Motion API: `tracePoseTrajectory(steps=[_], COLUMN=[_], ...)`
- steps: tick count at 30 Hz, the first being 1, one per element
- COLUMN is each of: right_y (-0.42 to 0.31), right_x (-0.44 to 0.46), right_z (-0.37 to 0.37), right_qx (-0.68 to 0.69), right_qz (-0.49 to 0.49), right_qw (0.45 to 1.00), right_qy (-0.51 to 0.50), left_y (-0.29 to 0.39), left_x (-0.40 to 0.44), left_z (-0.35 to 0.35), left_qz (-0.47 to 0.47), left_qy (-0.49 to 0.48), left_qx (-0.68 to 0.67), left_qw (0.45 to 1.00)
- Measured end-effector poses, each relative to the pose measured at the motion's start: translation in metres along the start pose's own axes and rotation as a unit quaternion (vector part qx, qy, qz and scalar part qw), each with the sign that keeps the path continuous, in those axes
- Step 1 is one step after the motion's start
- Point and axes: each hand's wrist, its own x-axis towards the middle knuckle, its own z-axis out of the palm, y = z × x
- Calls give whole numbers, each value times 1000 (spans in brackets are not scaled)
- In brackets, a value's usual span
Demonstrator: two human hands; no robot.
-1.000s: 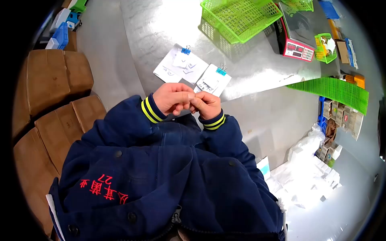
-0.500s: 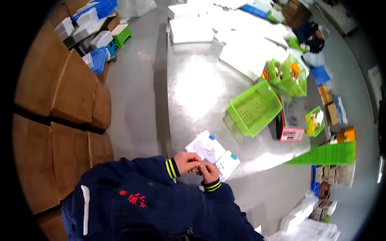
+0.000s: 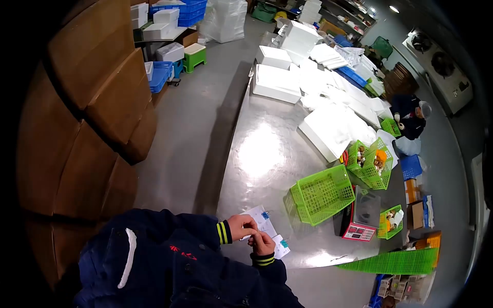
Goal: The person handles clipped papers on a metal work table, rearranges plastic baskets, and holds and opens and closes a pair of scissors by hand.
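Fingertips pressed together, the person's left hand (image 3: 241, 227) and right hand (image 3: 263, 243) meet; anything pinched is too small to see. Clipped papers (image 3: 281, 251) lie beside them on the counter (image 3: 308, 246), clips away from the body, long axis partly covered. Green baskets (image 3: 378, 179) beyond hold brown-and-white pieces.

Brown cartons (image 3: 84, 164) rise at left, a green stool (image 3: 195, 58) beyond — white boxes (image 3: 277, 85) crowd the far end of the counter (image 3: 275, 115).
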Motion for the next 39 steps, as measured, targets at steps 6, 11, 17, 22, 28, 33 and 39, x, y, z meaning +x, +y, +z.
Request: tracePoseTrajectory(steps=[6, 11, 17, 22, 28, 33, 39], right_y=[-10, -21, -33, -29, -3, 8, 3], right_x=[-16, -34, -47, -63, -91, -100, -103], right_z=[-55, -84, -109, -121, -116, -107, -94], right_qx=[-15, 66, 75, 121, 169, 185, 170], right_qz=[12, 52, 44, 62, 117, 127, 66], right_qw=[999, 996, 996, 991, 978, 974, 983], right_qy=[-49, -39, -23, -4, 12, 14, -14], left_y=[-5, -2, 2, 9, -17, -23, -9], left_x=[2, 3, 11, 12, -7, -20, -36], left_z=[64, 106, 139, 153, 148, 143, 138], left_qz=[74, -51, -25, 0, -12, -38, -3], left_qy=[89, 96, 96, 45, -19, -22, -31], left_qx=[57, -74, -33, -28, -12, -80, -105], left_qw=[992, 991, 995, 999, 1000, 996, 994])
